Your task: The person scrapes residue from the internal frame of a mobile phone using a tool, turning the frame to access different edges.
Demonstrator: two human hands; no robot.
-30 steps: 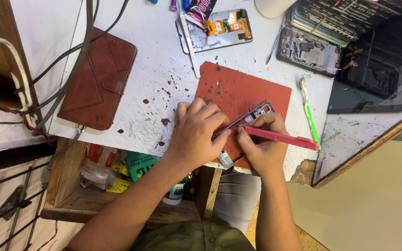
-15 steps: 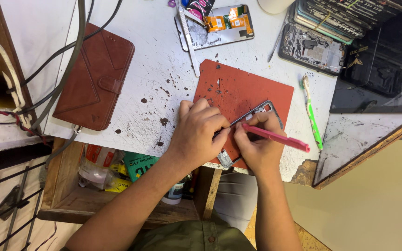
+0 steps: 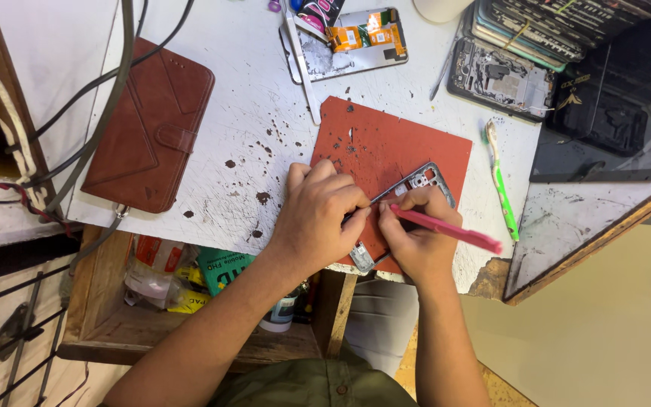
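- The left hand [image 3: 318, 218] pressed down, fingers closed over a phone frame [image 3: 416, 183] lying on a red mat [image 3: 393, 143].
- The right hand [image 3: 416, 237], just beside it, pinched a pink tool [image 3: 446, 228], tip at the frame.
- A green toothbrush [image 3: 500, 181] lay on the counter [image 3: 258, 98] right of that hand; a brown wallet case [image 3: 148, 124] lay well left.

Mat [image 3: 408, 147] lies on table [image 3: 250, 98], near edge, centre. Phone frame [image 3: 423, 181] on mat, under both hands: left hand [image 3: 322, 218] left of right hand [image 3: 416, 237]. Wallet case [image 3: 148, 124] far left. Toothbrush [image 3: 500, 185] right of mat. Opened phone [image 3: 348, 41] beyond mat.
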